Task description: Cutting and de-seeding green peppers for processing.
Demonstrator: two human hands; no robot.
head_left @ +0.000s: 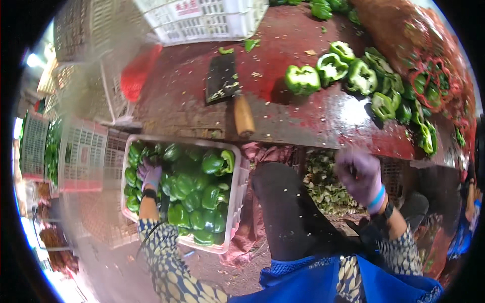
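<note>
My left hand (151, 174), in a purple glove, reaches into a pale plastic crate (237, 187) filled with whole green bell peppers (185, 186). Its fingers bend round a green bell pepper at the crate's left side, and the fingertips are partly hidden. My right hand (359, 173), also gloved in purple, is raised above a heap of pale green scraps (323, 184), just off the table's near edge. Its fingers are curled and blurred by motion. Something small and dark shows in the fist, too unclear to name.
On the red worktop (187, 76) lies a cleaver (222, 76) with a wooden handle. Halved bell peppers (303, 80) lie to its right, beside an orange mesh sack (404, 35). A white crate (202, 22) stands at the back; more crates (83, 151) are stacked left.
</note>
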